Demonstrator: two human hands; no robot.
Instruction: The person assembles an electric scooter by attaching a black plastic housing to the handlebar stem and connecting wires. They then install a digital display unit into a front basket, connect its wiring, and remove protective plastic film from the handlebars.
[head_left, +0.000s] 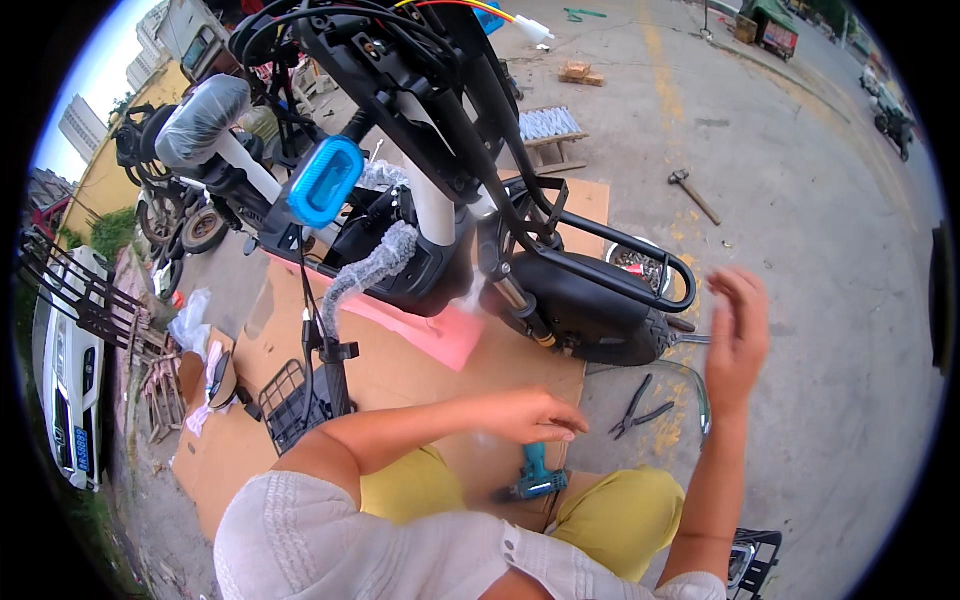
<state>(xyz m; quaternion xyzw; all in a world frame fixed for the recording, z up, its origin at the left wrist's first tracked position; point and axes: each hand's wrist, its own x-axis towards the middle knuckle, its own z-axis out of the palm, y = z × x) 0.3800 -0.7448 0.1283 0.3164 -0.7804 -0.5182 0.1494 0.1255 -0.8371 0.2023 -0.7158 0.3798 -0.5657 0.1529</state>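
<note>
A partly assembled electric bike (440,240) stands before me, its black front wheel (590,310) toward the right under a looped black tube rack (640,255). My left hand (530,415) hangs above the cardboard, fingers loosely stretched and nothing seen in them. Just below it lies a teal cordless drill (540,475), between my knees. Raised to the right of the wheel, my right hand (738,335) has its fingers apart and slightly bent, a little blurred, and no thing shows in it. A pair of black-handled pliers (638,410) lies on the ground between my hands.
Flattened cardboard (400,390) lies under the bike. A hammer (695,195) and a white bucket of small metal parts (640,262) are beyond the wheel. A black wire basket (290,400) sits at left. A white car (75,370) stands farther left.
</note>
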